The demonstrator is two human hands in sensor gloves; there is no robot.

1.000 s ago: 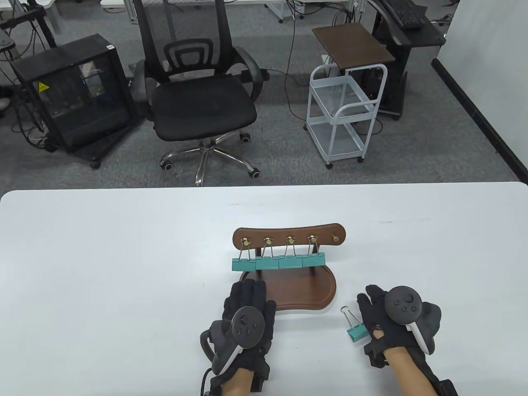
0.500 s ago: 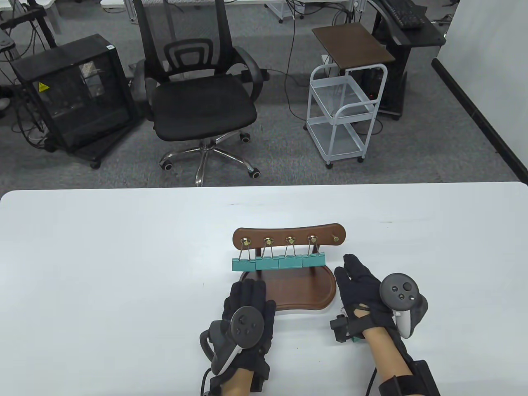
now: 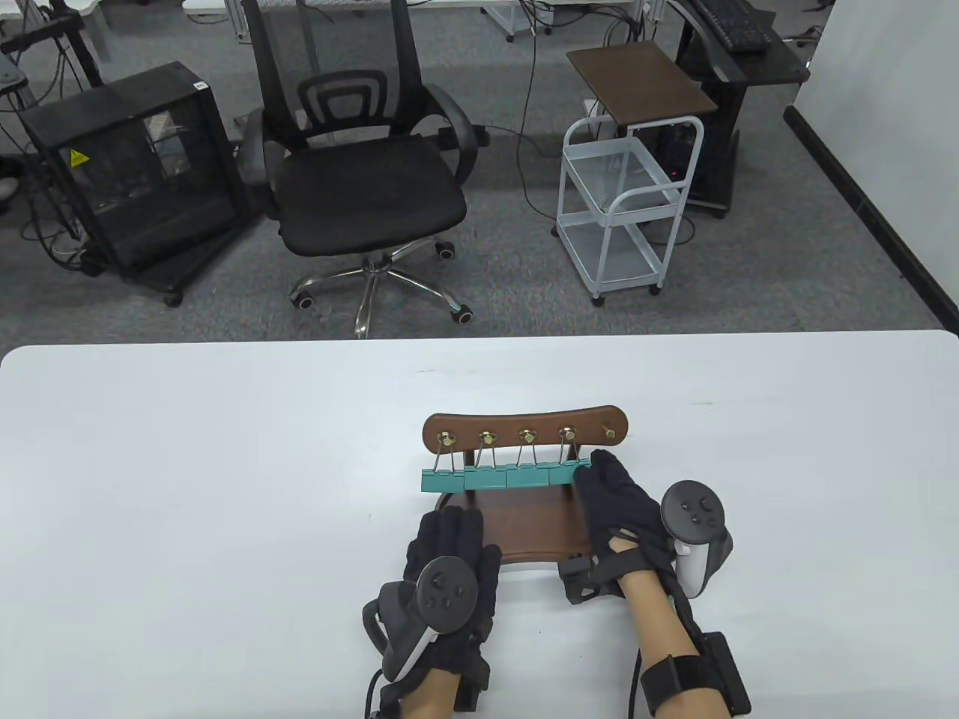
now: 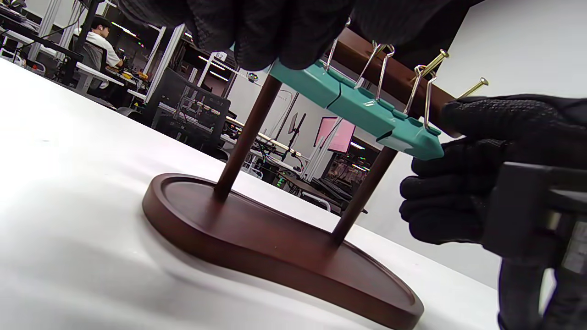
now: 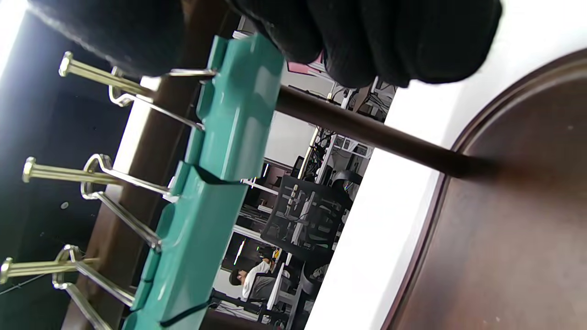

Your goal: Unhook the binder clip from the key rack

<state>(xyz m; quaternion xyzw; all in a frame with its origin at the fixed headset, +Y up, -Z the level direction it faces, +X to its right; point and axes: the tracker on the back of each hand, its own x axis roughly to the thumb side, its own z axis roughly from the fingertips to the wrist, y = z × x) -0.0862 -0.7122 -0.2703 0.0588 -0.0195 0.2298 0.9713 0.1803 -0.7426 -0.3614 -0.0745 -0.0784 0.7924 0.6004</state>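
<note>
The brown wooden key rack (image 3: 524,429) stands on its oval base (image 3: 539,535) at the table's near middle. Several teal binder clips (image 3: 506,478) hang in a row from its brass hooks. My right hand (image 3: 592,468) is at the rightmost clip (image 3: 563,474). In the right wrist view my thumb sits behind its wire handle and my fingers (image 5: 367,41) on its teal body (image 5: 238,105), pinching it while it hangs on the hook. My left hand (image 3: 453,528) lies flat on the base's front left edge. The left wrist view shows the clips (image 4: 362,107) and my right hand (image 4: 458,183).
The rightmost brass hook (image 3: 609,432) is bare; it also shows in the left wrist view (image 4: 472,87). Two dark posts (image 4: 245,142) join bar and base. White table (image 3: 225,487) surrounds the rack. An office chair (image 3: 367,187) and a white cart (image 3: 629,202) stand beyond the far edge.
My right hand moved up and left, from beside a loose clip on the table to the rack's rightmost hanging clip. That loose clip is now hidden under my forearm. Left hand unmoved.
</note>
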